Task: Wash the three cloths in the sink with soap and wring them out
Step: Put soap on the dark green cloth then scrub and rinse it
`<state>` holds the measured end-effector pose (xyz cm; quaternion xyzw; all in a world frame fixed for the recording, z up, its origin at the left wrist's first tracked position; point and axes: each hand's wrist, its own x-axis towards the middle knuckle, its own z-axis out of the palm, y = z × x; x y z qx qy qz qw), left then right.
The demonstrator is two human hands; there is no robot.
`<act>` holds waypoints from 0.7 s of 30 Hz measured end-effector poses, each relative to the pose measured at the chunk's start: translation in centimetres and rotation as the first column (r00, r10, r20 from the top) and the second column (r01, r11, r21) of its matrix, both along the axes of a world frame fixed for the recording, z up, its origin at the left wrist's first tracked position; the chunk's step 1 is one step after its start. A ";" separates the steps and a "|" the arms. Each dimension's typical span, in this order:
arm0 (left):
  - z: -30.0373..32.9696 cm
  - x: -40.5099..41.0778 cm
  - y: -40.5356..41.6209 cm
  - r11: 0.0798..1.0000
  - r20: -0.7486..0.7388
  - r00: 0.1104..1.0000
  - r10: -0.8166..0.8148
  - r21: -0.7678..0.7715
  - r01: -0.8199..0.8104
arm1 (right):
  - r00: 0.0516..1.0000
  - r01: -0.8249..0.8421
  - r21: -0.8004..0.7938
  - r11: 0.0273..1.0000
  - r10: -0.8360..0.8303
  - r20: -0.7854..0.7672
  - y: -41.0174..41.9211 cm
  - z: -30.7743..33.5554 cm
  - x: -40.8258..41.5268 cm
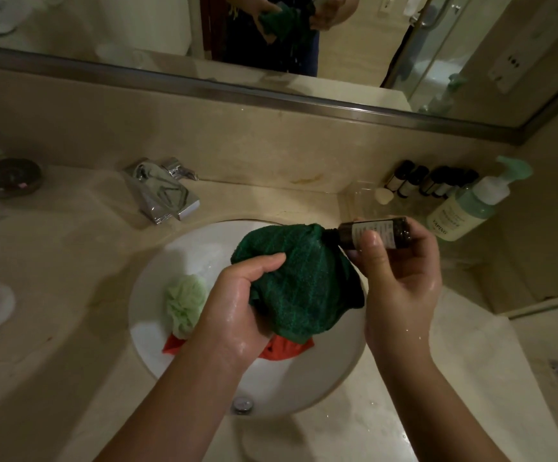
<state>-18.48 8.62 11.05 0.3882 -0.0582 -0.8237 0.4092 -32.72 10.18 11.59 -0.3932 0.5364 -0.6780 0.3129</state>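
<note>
Dark green cloth (299, 281) over white sink (157, 278), beige marble counter (54, 268)

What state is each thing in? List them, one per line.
Dark green terry cloth: bunched, held over sink by left hand.
Small dark bottle: tipped sideways onto it, in right hand.
Pale green cloth: crumpled in white sink.
Red cloth: in sink.

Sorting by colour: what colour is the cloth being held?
Dark green cloth, ribbed texture, clearest in the head view.

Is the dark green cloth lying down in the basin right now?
No, the left hand holds the dark green cloth bunched up above the sink.
</note>
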 end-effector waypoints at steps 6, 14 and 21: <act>-0.3 -0.1 0.0 1.000 -0.017 1.000 -0.014 -0.018 0.014 | 0.928 -0.069 0.087 0.994 0.032 0.370 -0.3 0.7 -0.4; -0.1 -0.2 -0.3 1.000 -0.012 1.000 -0.006 -0.010 0.006 | 0.951 -0.064 0.006 0.998 0.059 0.305 -0.6 2.3 -0.6; 0.1 -0.3 -0.4 1.000 -0.040 0.999 0.004 0.003 -0.004 | 0.988 -0.070 0.030 0.997 0.065 0.138 -0.9 2.6 -0.8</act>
